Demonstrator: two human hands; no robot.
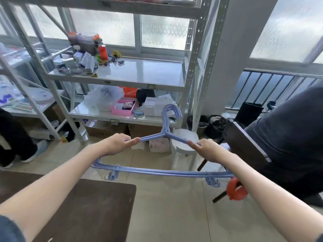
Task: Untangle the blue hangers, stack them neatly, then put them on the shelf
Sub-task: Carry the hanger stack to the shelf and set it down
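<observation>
Both hands grip stacked blue hangers — shelf ahead.

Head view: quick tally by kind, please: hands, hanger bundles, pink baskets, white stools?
hands: 2, left hand and right hand
blue hanger bundle: 1 (hangers overlap, their number unclear)
pink basket: 1
white stool: 1
Total: 5

Metal shelf: clutter on left; lower tier holds pink basket, white boxes.
</observation>
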